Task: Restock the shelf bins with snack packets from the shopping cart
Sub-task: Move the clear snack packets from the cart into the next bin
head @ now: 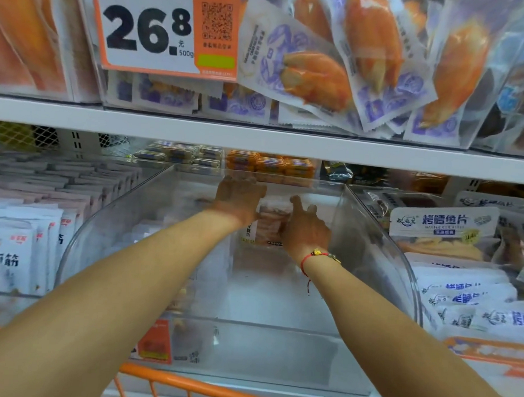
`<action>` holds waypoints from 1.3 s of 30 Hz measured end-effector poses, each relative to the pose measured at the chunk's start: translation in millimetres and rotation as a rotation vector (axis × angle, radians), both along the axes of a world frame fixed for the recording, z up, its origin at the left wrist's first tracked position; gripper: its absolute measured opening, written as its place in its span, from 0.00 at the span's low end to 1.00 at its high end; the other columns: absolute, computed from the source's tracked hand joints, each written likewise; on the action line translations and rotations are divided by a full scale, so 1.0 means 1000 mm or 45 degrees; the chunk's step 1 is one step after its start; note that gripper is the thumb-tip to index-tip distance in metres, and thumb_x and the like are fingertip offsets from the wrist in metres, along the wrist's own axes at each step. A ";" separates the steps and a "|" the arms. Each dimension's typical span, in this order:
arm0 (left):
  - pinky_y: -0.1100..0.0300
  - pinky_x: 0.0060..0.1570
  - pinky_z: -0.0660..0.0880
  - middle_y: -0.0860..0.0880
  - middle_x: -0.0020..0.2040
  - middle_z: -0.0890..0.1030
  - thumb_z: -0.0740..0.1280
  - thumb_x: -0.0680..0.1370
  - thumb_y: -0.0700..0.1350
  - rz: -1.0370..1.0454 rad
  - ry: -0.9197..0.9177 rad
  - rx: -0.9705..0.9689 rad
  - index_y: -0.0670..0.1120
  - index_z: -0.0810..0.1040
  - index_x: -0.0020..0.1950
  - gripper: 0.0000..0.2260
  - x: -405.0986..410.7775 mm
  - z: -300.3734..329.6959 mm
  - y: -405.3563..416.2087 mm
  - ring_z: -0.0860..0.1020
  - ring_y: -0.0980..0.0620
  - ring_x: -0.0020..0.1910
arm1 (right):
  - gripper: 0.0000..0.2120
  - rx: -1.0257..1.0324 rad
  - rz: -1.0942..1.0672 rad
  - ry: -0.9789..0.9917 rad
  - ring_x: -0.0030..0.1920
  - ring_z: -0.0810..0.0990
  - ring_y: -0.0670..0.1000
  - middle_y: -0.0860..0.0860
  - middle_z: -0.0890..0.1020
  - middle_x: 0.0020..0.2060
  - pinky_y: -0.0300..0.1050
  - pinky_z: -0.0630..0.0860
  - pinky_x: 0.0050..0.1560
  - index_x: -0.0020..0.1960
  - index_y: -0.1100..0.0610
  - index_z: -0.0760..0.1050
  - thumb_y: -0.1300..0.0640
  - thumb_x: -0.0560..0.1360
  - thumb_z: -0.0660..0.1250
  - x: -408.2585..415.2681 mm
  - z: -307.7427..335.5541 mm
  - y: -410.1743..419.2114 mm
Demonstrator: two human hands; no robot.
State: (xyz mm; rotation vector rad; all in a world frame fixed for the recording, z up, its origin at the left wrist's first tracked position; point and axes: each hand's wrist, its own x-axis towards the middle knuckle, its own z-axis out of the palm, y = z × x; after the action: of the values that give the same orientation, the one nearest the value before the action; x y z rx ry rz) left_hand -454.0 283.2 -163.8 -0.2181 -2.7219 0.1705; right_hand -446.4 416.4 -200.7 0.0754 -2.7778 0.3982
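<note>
Both my arms reach deep into a clear plastic shelf bin [381, 241] on the lower shelf. Between my hands, near the back of the bin, stands a pinkish snack packet [271, 222] with a white label edge. My left hand [240, 197] presses against its upper left side, fingers spread toward the back wall. My right hand [306, 226], with a red string bracelet on the wrist, grips its right edge. The rest of the bin floor looks bare. The orange rim of the shopping cart [189, 383] shows at the bottom; its contents are out of view.
The white shelf board [257, 135] overhangs the bin just above my hands. Neighbouring bins hold white packets [24, 249] on the left and fish-fillet packets [444, 225] on the right. Orange snack packets [315, 72] and a price sign [147, 31] fill the upper shelf.
</note>
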 end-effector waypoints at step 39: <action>0.56 0.39 0.71 0.38 0.56 0.78 0.63 0.78 0.39 0.289 -1.300 0.309 0.41 0.71 0.68 0.18 0.336 -0.040 -0.107 0.75 0.46 0.40 | 0.20 0.662 0.998 -1.139 0.36 0.80 0.53 0.56 0.81 0.36 0.46 0.78 0.40 0.46 0.64 0.79 0.45 0.77 0.65 0.287 -0.027 -0.090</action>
State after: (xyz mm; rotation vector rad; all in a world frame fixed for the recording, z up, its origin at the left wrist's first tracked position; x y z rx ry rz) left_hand -117.7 175.8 -203.9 0.1253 -3.7339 -0.2995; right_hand -159.2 326.6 -228.0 1.4538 -3.5229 -0.2146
